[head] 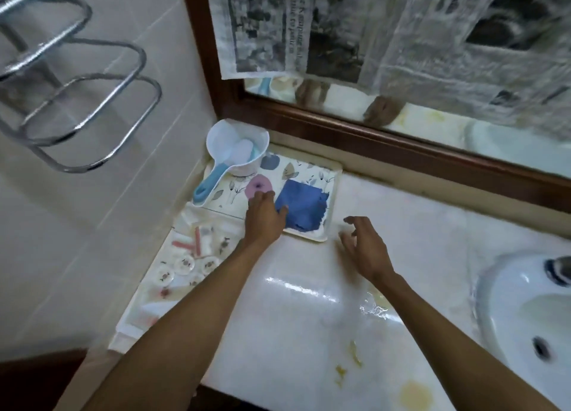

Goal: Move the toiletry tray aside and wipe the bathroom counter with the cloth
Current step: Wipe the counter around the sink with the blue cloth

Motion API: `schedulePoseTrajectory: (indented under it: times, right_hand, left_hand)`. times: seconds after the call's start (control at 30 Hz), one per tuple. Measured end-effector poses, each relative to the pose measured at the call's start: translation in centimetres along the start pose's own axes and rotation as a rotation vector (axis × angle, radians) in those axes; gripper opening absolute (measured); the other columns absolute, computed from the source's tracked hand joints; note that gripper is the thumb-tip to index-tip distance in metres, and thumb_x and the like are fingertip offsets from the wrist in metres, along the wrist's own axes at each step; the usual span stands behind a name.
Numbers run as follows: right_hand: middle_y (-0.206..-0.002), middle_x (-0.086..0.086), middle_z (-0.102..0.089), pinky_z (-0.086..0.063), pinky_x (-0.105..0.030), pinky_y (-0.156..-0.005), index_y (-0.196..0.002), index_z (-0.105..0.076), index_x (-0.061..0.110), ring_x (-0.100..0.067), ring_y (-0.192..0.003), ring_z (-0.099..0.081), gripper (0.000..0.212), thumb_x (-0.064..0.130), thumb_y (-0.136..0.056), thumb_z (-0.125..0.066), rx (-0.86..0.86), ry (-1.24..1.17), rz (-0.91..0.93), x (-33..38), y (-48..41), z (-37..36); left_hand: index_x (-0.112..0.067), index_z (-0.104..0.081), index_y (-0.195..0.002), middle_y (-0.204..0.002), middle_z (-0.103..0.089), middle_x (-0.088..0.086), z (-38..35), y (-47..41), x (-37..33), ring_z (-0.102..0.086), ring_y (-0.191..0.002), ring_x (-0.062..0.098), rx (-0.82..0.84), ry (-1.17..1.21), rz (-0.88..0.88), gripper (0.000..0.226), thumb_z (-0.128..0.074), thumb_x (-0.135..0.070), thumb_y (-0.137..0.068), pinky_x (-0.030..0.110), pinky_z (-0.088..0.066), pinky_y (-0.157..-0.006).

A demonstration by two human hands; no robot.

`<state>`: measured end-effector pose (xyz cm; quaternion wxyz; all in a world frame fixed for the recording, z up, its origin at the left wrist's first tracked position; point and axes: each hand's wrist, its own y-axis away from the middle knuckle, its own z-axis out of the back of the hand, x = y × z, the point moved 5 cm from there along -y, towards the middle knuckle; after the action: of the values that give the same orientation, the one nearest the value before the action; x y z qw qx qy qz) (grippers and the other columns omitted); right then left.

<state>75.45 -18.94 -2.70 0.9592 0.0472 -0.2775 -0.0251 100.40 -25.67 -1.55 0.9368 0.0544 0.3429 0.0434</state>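
A blue cloth (304, 205) lies crumpled on a floral tray (309, 169) in the counter's back left corner. My left hand (264, 215) rests palm down on that tray, its thumb touching the cloth's left edge, with nothing gripped. My right hand (366, 246) hovers with fingers spread over the white counter (293, 333), just right of the tray's front corner. A pale toiletry tray (154, 308) with small round jars and pink tubes sits along the left wall, in front of the floral tray.
A white scoop (238, 151) with a blue handle stands at the floral tray's back. A white sink (525, 311) fills the right side. Yellow stains (414, 393) and a water puddle (374, 308) mark the counter. A wood-framed mirror (370, 138) runs behind; a chrome rack (77, 101) hangs on the left wall.
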Motion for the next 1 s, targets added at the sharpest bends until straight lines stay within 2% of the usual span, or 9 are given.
schedulePoseTrajectory:
  times: [0.1, 0.23, 0.37, 0.47, 0.53, 0.6, 0.77, 0.9, 1.0]
  right_hand:
    - [-0.145, -0.007, -0.043, -0.048, -0.041, -0.096, -0.137, -0.047, 0.013, -0.028, -0.126, -0.049, 0.045, 0.035, -0.098, -0.053, 0.018, 0.102, -0.095, -1.7, -0.4, -0.6]
    - [-0.16, -0.016, -0.026, -0.031, -0.044, -0.116, -0.148, -0.035, 0.008, -0.034, -0.145, -0.03, 0.059, 0.04, -0.1, -0.047, 0.032, 0.207, -0.157, -2.3, -1.9, -1.8]
    - [-0.167, -0.011, -0.001, -0.008, -0.045, -0.123, -0.158, -0.014, 0.015, -0.03, -0.154, -0.004, 0.065, 0.048, -0.104, -0.029, 0.075, 0.234, -0.189, -2.9, -2.7, -3.4]
    - [-0.167, -0.008, 0.008, 0.0, -0.043, -0.125, -0.159, -0.004, 0.019, -0.025, -0.154, 0.007, 0.065, 0.049, -0.104, -0.022, 0.043, 0.21, -0.158, -3.4, -2.3, -3.9]
    - [-0.167, -0.006, 0.01, 0.001, -0.043, -0.125, -0.159, -0.002, 0.021, -0.023, -0.154, 0.009, 0.065, 0.05, -0.104, -0.021, 0.03, 0.193, -0.145, -3.6, -2.1, -3.8]
    - [-0.167, -0.006, 0.01, 0.001, -0.043, -0.125, -0.159, -0.003, 0.021, -0.022, -0.154, 0.01, 0.066, 0.051, -0.104, -0.023, 0.046, 0.177, -0.131, -3.7, -2.1, -3.5]
    - [-0.167, -0.007, 0.008, 0.002, -0.046, -0.124, -0.159, -0.006, 0.019, -0.025, -0.154, 0.008, 0.067, 0.052, -0.104, -0.024, 0.111, 0.193, -0.113, -6.1, -2.5, 0.0]
    - [-0.167, -0.009, 0.004, -0.001, -0.046, -0.124, -0.159, -0.009, 0.016, -0.026, -0.154, 0.003, 0.067, 0.05, -0.104, -0.025, 0.072, 0.173, -0.184, -11.5, -2.2, 5.8]
    - [-0.167, -0.011, -0.001, -0.005, -0.047, -0.124, -0.158, -0.014, 0.014, -0.028, -0.154, -0.003, 0.065, 0.049, -0.104, -0.026, 0.045, 0.2, -0.232, -16.7, -1.1, 9.6]
  left_hand:
    - [0.006, -0.055, -0.122, -0.125, -0.057, 0.027, -1.6, -2.3, -0.6, -0.053, -0.116, 0.04, 0.045, -0.044, 0.093, 0.048, -0.058, -0.034, -0.096, 0.047, -0.046, -0.096]
    - [0.005, -0.063, -0.114, -0.116, -0.066, 0.023, -3.6, -4.3, -1.4, -0.059, -0.109, 0.036, 0.109, -0.072, 0.091, 0.039, -0.059, -0.029, -0.094, 0.044, -0.046, -0.094]
    - [0.001, -0.055, -0.134, -0.124, -0.06, 0.023, -4.1, -4.9, -2.7, -0.057, -0.114, 0.038, 0.08, -0.018, 0.085, 0.038, -0.051, -0.015, -0.099, 0.043, -0.047, -0.094]
    - [-0.009, -0.049, -0.146, -0.128, -0.054, 0.02, -4.1, -4.7, -3.7, -0.057, -0.11, 0.035, 0.034, 0.078, 0.04, 0.044, -0.047, -0.01, -0.102, 0.027, -0.042, -0.084]
    - [-0.011, -0.045, -0.149, -0.132, -0.05, 0.018, -3.9, -4.6, -4.3, -0.057, -0.107, 0.03, 0.021, 0.12, -0.027, 0.048, -0.046, -0.007, -0.102, 0.015, -0.034, -0.078]
    - [-0.014, -0.042, -0.151, -0.136, -0.048, 0.016, -3.7, -4.4, -5.4, -0.056, -0.108, 0.028, 0.031, 0.115, -0.1, 0.049, -0.044, -0.008, -0.103, 0.017, -0.036, -0.083]
    - [-0.017, -0.05, -0.146, -0.106, -0.044, 0.006, -3.6, -3.5, -11.6, -0.053, -0.098, 0.024, 0.043, 0.125, -0.232, 0.047, -0.045, -0.007, -0.101, 0.02, -0.034, -0.081]
    - [-0.017, -0.053, -0.145, -0.123, -0.056, 0.009, -5.2, -2.4, -18.1, -0.052, -0.107, 0.011, 0.069, 0.226, -0.296, 0.043, -0.048, -0.01, -0.102, 0.006, -0.034, -0.088]
    - [-0.014, -0.056, -0.142, -0.135, -0.061, 0.009, -7.9, -1.8, -21.7, -0.06, -0.117, 0.016, 0.132, 0.445, -0.22, 0.041, -0.054, -0.013, -0.102, 0.024, -0.046, -0.105]
